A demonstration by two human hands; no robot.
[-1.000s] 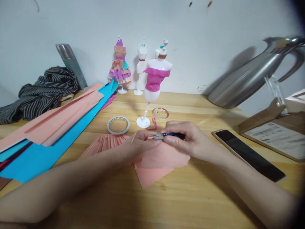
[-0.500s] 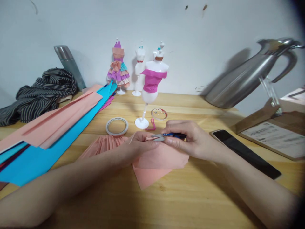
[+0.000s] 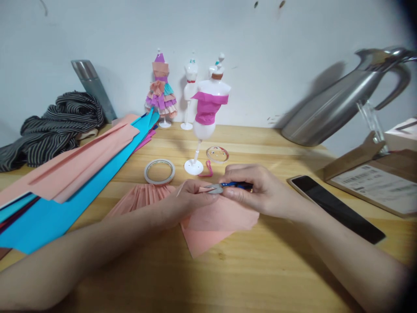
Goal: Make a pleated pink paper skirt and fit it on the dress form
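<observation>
Our right hand (image 3: 254, 191) grips the blue snips (image 3: 233, 186), fingers closed round the handles, blades at the paper edge. Our left hand (image 3: 192, 195) pinches the pink paper (image 3: 223, 215) between thumb and fingers, just beside the blades. Both hands are over the table (image 3: 260, 278), in front of the dress form (image 3: 208, 108). Tape roll (image 3: 159, 180) touches the pleated piece (image 3: 140, 198); phone (image 3: 339, 208) lies to our right.
</observation>
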